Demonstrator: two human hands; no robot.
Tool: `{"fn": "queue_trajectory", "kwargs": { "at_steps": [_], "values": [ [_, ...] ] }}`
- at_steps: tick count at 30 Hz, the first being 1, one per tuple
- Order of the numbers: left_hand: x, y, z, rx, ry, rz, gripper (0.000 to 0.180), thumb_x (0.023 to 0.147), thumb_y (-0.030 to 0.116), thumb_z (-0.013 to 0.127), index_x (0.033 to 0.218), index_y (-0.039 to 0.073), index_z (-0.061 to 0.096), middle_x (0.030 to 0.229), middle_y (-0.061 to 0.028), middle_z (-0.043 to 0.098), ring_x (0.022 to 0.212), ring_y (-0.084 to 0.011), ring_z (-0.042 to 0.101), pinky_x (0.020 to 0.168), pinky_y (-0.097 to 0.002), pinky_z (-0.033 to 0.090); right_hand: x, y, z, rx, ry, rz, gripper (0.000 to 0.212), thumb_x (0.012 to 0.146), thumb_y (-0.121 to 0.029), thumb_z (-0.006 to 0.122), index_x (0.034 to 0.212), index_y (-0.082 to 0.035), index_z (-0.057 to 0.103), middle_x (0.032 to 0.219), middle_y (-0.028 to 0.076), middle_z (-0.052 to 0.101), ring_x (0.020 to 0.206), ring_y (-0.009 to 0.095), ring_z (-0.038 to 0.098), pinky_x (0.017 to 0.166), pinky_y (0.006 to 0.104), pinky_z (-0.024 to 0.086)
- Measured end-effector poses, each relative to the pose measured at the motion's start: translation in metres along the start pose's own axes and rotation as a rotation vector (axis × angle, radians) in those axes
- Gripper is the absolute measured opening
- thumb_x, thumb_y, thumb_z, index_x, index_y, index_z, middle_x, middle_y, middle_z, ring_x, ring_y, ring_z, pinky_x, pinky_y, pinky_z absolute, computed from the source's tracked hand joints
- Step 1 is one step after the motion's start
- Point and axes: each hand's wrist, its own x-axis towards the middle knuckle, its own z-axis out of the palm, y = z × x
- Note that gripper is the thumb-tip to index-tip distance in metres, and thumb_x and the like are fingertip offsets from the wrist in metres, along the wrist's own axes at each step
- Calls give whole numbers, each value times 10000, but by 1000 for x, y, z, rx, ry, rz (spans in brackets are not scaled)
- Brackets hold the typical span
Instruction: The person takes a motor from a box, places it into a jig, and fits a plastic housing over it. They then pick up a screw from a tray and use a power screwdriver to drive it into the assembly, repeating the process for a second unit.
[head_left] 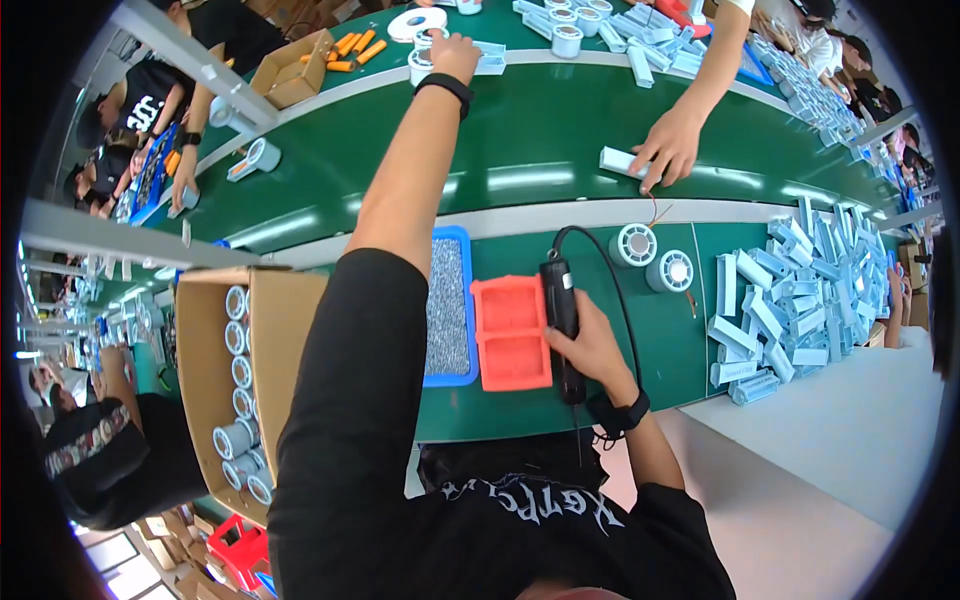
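Observation:
My right hand (590, 345) is wrapped round a black electric screwdriver (562, 320), its thin bit pointing toward my body and its cable looping over the table. Stretched far across the green conveyor, my left hand (453, 56) has its fingers closed on a white-grey round housing (421, 68) at the far edge. Beside the screwdriver lies a red two-compartment tray (513, 369). A blue-rimmed tray (452, 378) full of small metal screws adjoins it. Two round housings with vented faces (634, 245) stand to the right of the screwdriver, thin wires near them.
Many pale-blue rectangular casings (790, 290) are heaped at right. An open cardboard box (290, 310) with round housings stands at left. Across the conveyor (540, 130), another person's hand (672, 145) touches a pale casing (620, 162). Orange-handled tools (368, 52) lie at the far side.

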Motion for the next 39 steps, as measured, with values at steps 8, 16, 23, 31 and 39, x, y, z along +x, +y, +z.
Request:
{"fn": "queue_trajectory", "kwargs": {
  "at_steps": [8, 16, 23, 31, 39],
  "values": [
    [58, 7, 71, 51, 184, -97, 338, 933, 167, 481, 1253, 252, 549, 1304, 19, 528, 1260, -165, 455, 1003, -625, 276, 8, 8, -11, 35, -131, 153, 571, 746, -290, 714, 1124, 33, 432, 915, 272, 584, 851, 445, 592, 724, 452, 474],
    [8, 41, -63, -734, 420, 275, 323, 809, 241, 640, 1102, 113, 599, 1034, -140, 631, 1014, -323, 599, 827, -476, 476, 7, 4, -10, 78, -93, 52, 630, 762, -325, 707, 1187, 42, 420, 896, 257, 577, 833, 431, 582, 731, 439, 470],
    [-156, 181, -164, -696, -15, 597, 522, 739, 564, 674, 1125, 215, 636, 1022, -154, 676, 969, -350, 644, 790, -444, 522, -2, -31, -25, -448, -78, 72, 569, 805, -361, 649, 1205, 13, 495, 1035, 287, 591, 945, 434, 595, 792, 450, 491],
    [-189, 184, -150, -1075, 246, 299, 526, 661, 461, 739, 1033, 129, 571, 949, -146, 646, 894, -361, 641, 739, -443, 514, 8, 36, -122, -810, 433, -6, 556, 710, -261, 721, 1186, -59, 515, 1000, 232, 650, 908, 412, 628, 782, 458, 503],
    [-299, 90, -110, -1482, 389, 198, 476, 612, 194, 811, 971, 64, 526, 888, -130, 614, 856, -307, 614, 734, -374, 488, 22, -21, -116, -525, 113, 84, 596, 628, -158, 742, 1149, -57, 472, 972, 217, 648, 907, 415, 623, 779, 449, 501]
  ]
}}
